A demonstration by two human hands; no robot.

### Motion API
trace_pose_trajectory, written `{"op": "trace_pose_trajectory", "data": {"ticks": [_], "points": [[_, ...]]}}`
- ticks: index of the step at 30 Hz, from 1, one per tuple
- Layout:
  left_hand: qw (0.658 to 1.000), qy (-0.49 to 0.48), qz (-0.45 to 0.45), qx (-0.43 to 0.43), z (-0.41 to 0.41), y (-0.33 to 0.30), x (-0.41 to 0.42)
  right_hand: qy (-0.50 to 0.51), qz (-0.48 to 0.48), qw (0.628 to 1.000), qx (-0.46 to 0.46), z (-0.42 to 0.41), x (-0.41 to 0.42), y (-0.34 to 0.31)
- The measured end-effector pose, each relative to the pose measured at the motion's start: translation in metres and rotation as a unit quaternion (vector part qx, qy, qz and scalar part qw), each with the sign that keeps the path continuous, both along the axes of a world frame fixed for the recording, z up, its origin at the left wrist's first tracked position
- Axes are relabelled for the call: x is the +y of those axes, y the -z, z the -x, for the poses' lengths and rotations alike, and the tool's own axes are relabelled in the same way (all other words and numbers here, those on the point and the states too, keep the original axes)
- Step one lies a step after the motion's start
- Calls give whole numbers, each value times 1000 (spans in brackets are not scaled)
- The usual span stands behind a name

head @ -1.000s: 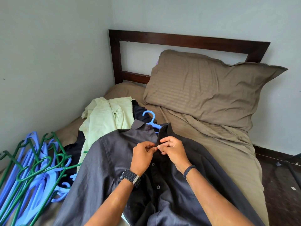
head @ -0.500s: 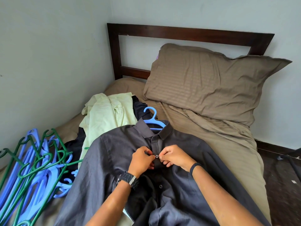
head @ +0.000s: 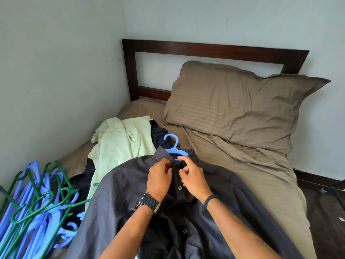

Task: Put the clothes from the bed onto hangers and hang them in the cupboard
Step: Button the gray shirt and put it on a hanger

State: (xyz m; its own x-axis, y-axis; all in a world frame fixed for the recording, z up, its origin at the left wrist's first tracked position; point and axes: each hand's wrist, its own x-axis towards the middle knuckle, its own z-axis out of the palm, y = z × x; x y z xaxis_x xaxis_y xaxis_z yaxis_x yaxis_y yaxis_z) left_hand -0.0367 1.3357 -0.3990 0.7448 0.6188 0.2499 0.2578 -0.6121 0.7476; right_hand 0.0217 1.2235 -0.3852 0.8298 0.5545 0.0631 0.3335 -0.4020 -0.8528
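Now both hands work at the collar of the grey shirt (head: 130, 202), which lies flat on the bed (head: 261, 174) with its front up. The left hand (head: 159, 179) has its fingers curled and pinches the placket just under the collar. The right hand (head: 192, 177) is half curled at the other side of the placket; its fingertips touch the cloth, but I cannot tell if they really pinch it. A blue hanger (head: 173, 146) is inside the shirt, and only its hook and neck stick out of the collar, toward 12 o'clock.

At 10 o'clock from the hands a pale green garment (head: 121, 144) lies crumpled, partly under the shirt, with dark clothes (head: 158, 134) below it. At 8 o'clock a pile of blue and green hangers (head: 33, 212) leans by the wall. A brown pillow (head: 242, 107) rests against the headboard (head: 214, 50) at 1 o'clock.
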Motion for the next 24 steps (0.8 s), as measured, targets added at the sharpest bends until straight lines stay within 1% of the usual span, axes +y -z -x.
{"op": "trace_pose_trajectory", "data": {"ticks": [3,5,10,12,14,16,19,21,24], "points": [[999,0,-33,1,-1,7,2,-25,77,995,-60,-4,3,4],[1000,-5,-26,-15,-1,9,3,9,89,994,-66,-5,5,4],[995,-42,40,-84,-4,10,-2,128,45,990,-32,-8,7,9],[989,-71,72,-110,-6,9,-4,159,13,987,11,-8,9,10],[986,-84,77,-118,-10,7,-8,188,-33,980,54,-8,13,12],[992,-75,44,-87,-16,5,-10,204,-60,975,64,-7,14,11],[997,-36,-36,-52,-26,5,-10,208,-81,973,62,-7,13,7],[996,-10,-77,-33,-32,7,-6,206,-86,973,62,-7,12,6],[990,29,-134,35,-41,7,-1,196,-77,976,51,-7,11,7]]}}
